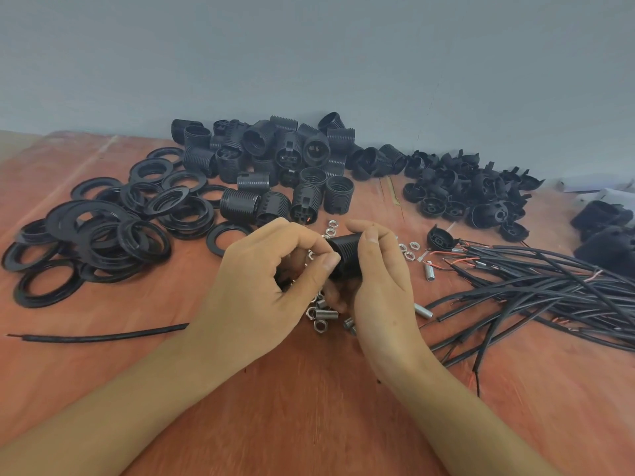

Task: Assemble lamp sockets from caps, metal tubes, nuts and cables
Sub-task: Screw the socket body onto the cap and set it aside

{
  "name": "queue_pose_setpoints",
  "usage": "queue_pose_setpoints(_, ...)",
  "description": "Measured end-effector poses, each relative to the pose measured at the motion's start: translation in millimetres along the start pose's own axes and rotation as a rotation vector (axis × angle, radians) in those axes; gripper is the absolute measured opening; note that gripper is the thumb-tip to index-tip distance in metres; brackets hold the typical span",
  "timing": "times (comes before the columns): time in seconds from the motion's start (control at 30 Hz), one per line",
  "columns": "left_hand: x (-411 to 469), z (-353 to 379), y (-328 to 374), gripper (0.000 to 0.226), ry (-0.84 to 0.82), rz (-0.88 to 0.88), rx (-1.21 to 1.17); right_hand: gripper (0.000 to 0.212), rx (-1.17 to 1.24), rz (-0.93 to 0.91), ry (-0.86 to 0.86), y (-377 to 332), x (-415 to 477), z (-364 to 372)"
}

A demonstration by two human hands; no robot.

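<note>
A black threaded lamp socket (pixel 345 255) is held above the table's middle between both hands. My right hand (pixel 381 290) wraps its fingers and thumb around the socket body. My left hand (pixel 264 283) pinches the socket's left end with curled fingers; what sits inside that grip is hidden. A single black cable (pixel 99 336) runs out leftward from under my left wrist across the table. Beneath the hands lie several metal tubes and nuts (pixel 323 316).
Black rings (pixel 103 231) are heaped at the left, threaded socket bodies (pixel 275 159) at the back centre, caps (pixel 474 190) at the back right. A bundle of black cables (pixel 549 290) spreads at the right, with loose nuts (pixel 409 248) near it. The wooden table (pixel 309 407) meets a grey wall.
</note>
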State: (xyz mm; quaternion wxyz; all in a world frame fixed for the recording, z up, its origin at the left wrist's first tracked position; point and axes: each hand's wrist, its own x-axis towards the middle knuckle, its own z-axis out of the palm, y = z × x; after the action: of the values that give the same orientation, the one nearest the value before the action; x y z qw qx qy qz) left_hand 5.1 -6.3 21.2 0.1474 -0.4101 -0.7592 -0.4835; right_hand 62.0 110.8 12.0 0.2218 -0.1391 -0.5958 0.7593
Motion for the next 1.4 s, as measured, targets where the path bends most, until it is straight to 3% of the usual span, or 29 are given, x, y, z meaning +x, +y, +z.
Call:
queue_pose_setpoints(0.17, 0, 1, -5, 0.005, 0.042, -0.104, -0.068, 0.016, -0.040, -0.012, -0.050, -5, 2, -5)
queue_pose_setpoints(0.37, 1, 0, -9, 0.007, 0.032, -0.227, -0.152, 0.022, -0.189, -0.006, -0.180, -7, 7, -12)
queue_pose_setpoints(0.53, 2, -3, -10, 0.006, 0.014, -0.209, -0.151, 0.026, -0.163, 0.038, -0.285, -10, 8, -14)
queue_pose_setpoints(0.63, 1, -4, -10, 0.006, 0.001, -0.187, -0.142, 0.015, -0.234, -0.010, -0.267, -9, 9, -15)
queue_pose_setpoints(0.97, 2, -3, -10, 0.008, 0.012, -0.122, -0.048, 0.020, -0.474, -0.171, -0.199, -2, 9, -14)
queue_pose_setpoints(1.17, 3, -4, -11, 0.009, 0.000, -0.067, -0.047, 0.022, -0.312, -0.037, -0.259, -2, 8, -14)
queue_pose_setpoints(1.4, 3, -5, -13, 0.010, -0.002, -0.172, -0.161, 0.017, -0.254, -0.109, -0.336, -6, 10, -18)
